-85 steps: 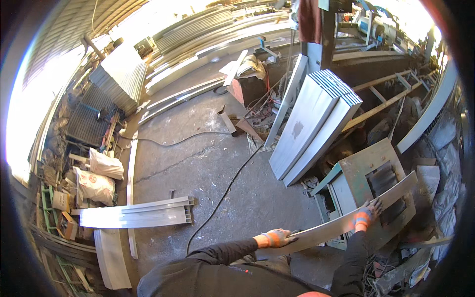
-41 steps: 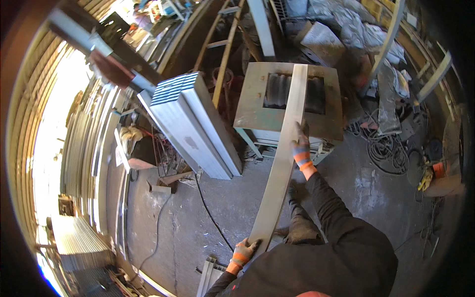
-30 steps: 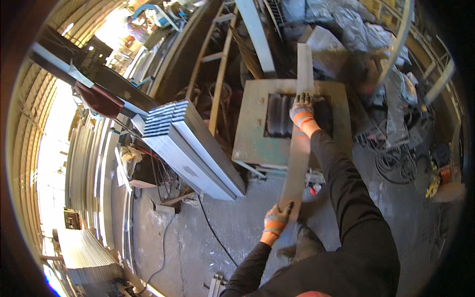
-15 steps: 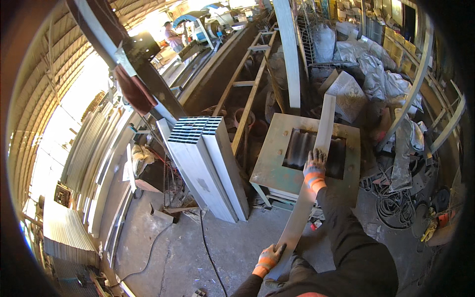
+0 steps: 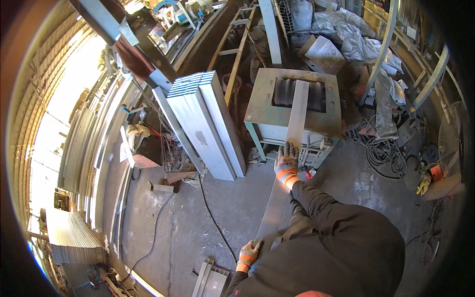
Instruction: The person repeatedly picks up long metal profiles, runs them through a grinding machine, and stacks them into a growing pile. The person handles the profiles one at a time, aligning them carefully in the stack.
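A long flat metal bar (image 5: 297,114) runs from the dark opening in a metal machine's top down toward my body. Its far end lies over a dark, ridged roller-like part (image 5: 283,93) in that opening. My right hand (image 5: 287,165), in a grey and orange glove, rests flat on the bar just short of the machine (image 5: 258,99), fingers stretched forward. Lower down, my gloved left hand (image 5: 249,253) grips the bar's left edge near its close end; its thumb lies on top and its other fingers are partly hidden. My dark sleeve covers part of the bar's right side.
A bundle of pale metal tubes (image 5: 200,131) stands left of the machine. A black cable (image 5: 210,213) crosses the floor, and short metal channel pieces (image 5: 211,279) lie by my left forearm. Coiled cables (image 5: 383,158) are at the right. Long metal lengths (image 5: 106,148) lie far left.
The bar has come back toward me, its far end moving from beyond the machine to over the opening. Both hands have moved back with it, and the view has shifted.
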A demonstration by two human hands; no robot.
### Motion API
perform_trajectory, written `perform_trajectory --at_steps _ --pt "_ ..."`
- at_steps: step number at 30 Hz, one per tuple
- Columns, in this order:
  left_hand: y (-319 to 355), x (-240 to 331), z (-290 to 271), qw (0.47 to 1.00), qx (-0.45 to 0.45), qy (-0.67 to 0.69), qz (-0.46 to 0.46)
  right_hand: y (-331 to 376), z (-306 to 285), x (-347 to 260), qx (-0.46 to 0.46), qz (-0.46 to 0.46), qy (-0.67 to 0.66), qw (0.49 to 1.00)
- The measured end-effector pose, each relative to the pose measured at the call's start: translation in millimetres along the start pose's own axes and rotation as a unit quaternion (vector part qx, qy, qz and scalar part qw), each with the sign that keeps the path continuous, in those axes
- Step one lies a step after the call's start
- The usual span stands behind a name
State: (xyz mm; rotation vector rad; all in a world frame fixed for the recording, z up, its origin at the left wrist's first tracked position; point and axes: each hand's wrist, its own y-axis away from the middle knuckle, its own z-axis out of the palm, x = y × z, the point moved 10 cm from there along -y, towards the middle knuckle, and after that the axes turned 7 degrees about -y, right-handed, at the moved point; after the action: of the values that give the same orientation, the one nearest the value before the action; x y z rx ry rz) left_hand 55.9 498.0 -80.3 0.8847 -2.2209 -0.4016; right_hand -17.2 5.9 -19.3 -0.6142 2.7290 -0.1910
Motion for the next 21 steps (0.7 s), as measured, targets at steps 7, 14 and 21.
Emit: perform_trajectory --at_steps 7,14,21 --pt "102.7 -73.5 -62.4 0.994 0.048 -0.087 -0.049 112.7 -12.0 -107.3 -0.2 -0.215 -0.01 0.956" --pt "225.8 -92.0 -297.9 0.945 0.179 -0.272 0.001 194.2 -76.6 -270.8 -0.443 -0.575 -0.004 0.688" --pt "444.2 59.0 -517.0 0.503 0.784 -0.358 -0.066 156.6 -262.0 -380.0 -0.12 -0.543 -0.428 0.713"
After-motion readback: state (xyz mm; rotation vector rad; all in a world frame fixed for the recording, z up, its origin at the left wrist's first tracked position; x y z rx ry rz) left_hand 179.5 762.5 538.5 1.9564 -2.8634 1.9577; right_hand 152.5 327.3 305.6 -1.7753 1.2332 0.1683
